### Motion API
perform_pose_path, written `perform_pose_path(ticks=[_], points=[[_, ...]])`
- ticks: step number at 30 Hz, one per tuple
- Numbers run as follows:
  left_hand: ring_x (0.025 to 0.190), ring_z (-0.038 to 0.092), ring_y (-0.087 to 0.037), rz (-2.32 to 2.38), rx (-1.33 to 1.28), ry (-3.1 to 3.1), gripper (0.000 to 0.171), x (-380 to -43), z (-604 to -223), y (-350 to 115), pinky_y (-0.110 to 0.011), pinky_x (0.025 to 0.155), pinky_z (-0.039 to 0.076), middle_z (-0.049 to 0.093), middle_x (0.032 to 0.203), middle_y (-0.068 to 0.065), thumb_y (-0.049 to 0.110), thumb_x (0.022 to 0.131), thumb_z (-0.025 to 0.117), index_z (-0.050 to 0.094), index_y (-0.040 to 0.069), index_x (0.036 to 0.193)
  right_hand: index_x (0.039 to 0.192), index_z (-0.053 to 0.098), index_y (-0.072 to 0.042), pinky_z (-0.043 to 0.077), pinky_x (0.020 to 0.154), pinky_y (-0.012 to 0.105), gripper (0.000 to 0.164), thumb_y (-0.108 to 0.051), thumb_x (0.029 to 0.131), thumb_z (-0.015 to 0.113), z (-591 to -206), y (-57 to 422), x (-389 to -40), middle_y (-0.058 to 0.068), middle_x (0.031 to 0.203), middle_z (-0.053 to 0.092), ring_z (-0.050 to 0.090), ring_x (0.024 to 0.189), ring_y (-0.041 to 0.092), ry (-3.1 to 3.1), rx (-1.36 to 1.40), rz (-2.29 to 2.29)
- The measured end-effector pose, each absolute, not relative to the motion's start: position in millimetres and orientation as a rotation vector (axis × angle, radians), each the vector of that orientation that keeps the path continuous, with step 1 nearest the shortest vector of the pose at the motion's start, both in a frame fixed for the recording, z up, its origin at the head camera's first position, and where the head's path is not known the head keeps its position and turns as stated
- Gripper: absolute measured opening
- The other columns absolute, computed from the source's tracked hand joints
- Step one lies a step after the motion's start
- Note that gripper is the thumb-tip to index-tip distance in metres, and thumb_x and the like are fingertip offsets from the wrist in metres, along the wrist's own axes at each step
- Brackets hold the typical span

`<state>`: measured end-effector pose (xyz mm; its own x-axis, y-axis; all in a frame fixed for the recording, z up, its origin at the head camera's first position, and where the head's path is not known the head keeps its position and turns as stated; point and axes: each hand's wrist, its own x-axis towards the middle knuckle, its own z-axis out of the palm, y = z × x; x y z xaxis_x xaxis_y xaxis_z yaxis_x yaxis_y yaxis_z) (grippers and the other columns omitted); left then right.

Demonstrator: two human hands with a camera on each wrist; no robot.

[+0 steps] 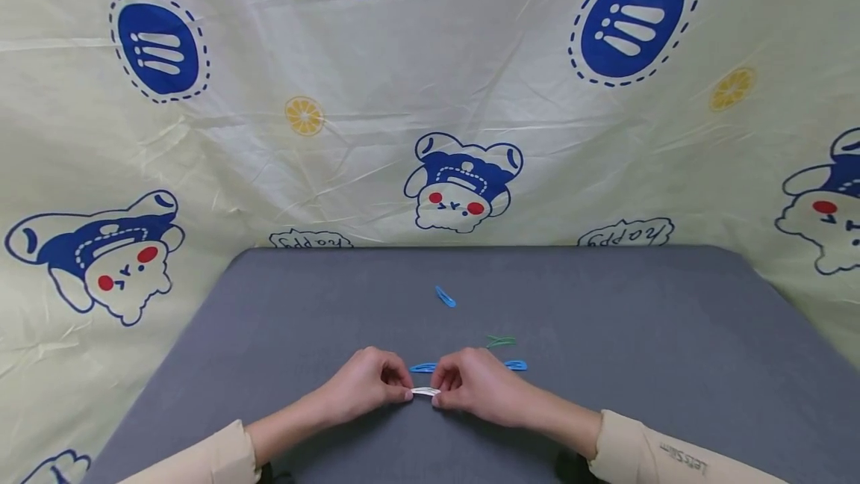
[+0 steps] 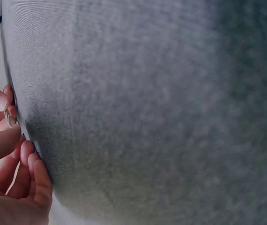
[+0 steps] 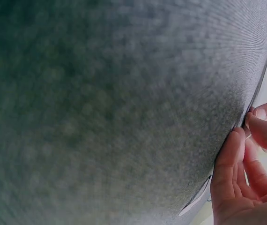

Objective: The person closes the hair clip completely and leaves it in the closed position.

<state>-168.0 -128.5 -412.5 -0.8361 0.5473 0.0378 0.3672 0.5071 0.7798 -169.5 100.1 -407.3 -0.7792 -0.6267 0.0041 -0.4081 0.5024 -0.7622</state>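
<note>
A white snap hair clip (image 1: pixel 425 391) spans the gap between both hands, just above the grey table. My left hand (image 1: pixel 366 385) pinches its left end between thumb and fingertips. On the other end, the thumb and fingers of my right hand (image 1: pixel 480 387) pinch it too. In the left wrist view a sliver of the clip (image 2: pixel 9 118) shows between the fingertips. Right behind the hands lies a blue hair clip (image 1: pixel 423 368), partly covered by the right hand. Another blue clip (image 1: pixel 516 365) rests just beyond the right hand's knuckles.
A green hair clip (image 1: pixel 500 340), apparently sprung apart, lies behind the right hand. Farther back is one more blue clip (image 1: pixel 446 296). The grey table (image 1: pixel 302 305) ends at a printed cloth backdrop (image 1: pixel 363 178). A pale slender object (image 3: pixel 196 199) appears below the fingers in the right wrist view.
</note>
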Motion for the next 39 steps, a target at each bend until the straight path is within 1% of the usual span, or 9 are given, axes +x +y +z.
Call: perform_pose_path(ticks=[6,12,19,30,39], points=[[0.062,0.053,-0.004,1.280,0.773,2.556,0.006,-169,-416,-129,-0.021,0.056,0.044,0.059,0.069,0.009,0.006,0.079,0.080,0.075,0.010,0.078,0.083,0.070,-0.016,0.047,0.059,0.024,0.009,-0.013,0.083,0.078,-408,99,-172,-0.010,0.070,0.061,0.057,0.065,0.006,2.489,-0.854,-1.146],[0.060,0.053,-0.003,1.306,0.770,2.557,0.008,-169,-420,-127,-0.020,0.054,0.044,0.059,0.067,0.009,0.003,0.077,0.079,0.073,0.008,0.074,0.083,0.069,-0.015,0.047,0.060,0.024,0.010,-0.011,0.082,0.079,-409,99,-173,-0.010,0.069,0.061,0.058,0.065,0.005,2.490,-0.864,-1.149],[0.060,0.054,-0.003,1.305,0.754,2.599,0.009,-168,-422,-125,-0.021,0.055,0.044,0.059,0.069,0.010,0.003,0.077,0.079,0.074,0.010,0.077,0.084,0.070,-0.015,0.046,0.059,0.024,0.012,-0.007,0.082,0.078,-410,100,-174,-0.010,0.070,0.061,0.057,0.065,0.007,2.504,-0.835,-1.161],[0.062,0.053,-0.003,1.285,0.766,2.614,0.012,-166,-424,-127,-0.020,0.056,0.045,0.057,0.069,0.011,0.002,0.077,0.079,0.073,0.012,0.078,0.083,0.070,-0.015,0.045,0.058,0.023,0.010,-0.008,0.082,0.078,-409,99,-173,-0.011,0.068,0.061,0.056,0.063,0.004,2.492,-0.862,-1.145],[0.065,0.054,-0.003,1.254,0.759,2.643,0.012,-162,-424,-129,-0.022,0.059,0.046,0.057,0.070,0.012,0.004,0.078,0.079,0.074,0.014,0.080,0.085,0.070,-0.013,0.046,0.059,0.023,0.010,-0.006,0.083,0.077,-409,98,-172,-0.011,0.070,0.061,0.056,0.065,0.003,2.468,-0.905,-1.141]])
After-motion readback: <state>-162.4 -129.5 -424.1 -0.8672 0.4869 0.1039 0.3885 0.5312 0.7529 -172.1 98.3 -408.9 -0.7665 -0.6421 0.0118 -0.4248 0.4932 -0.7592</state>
